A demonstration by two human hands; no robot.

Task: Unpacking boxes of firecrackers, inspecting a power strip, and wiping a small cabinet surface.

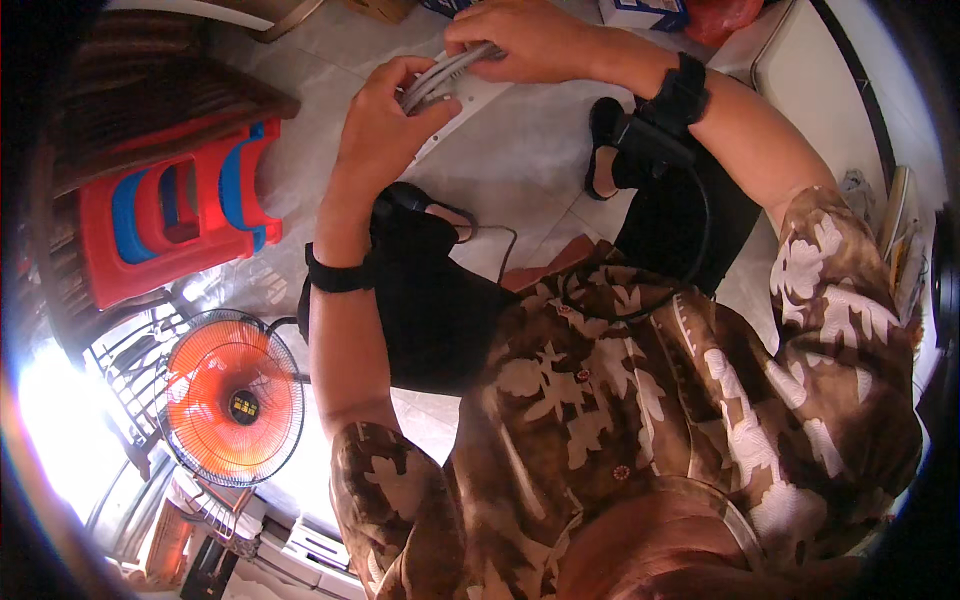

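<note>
A bundle of grey cable (448, 73) stretches between my two hands near the top of the view. My left hand (394, 124) grips its lower left end, with the thumb along the near side and the fingers behind. My right hand (525, 43) closes on its upper right end, fingers curled over it. Behind and under the cable lies a white flat panel (469, 105) with small holes, partly hidden by my hands. Whether the panel touches my hands cannot be told. Black bands are strapped round both wrists.
Red and blue plastic stools (202, 169) stand at the left beside dark wooden furniture (172, 82). An orange-bladed fan (244, 405) stands at the lower left. Boxes (643, 13) and a red plastic bag (720, 19) are at the top right. A thin cord (513, 244) lies on the floor.
</note>
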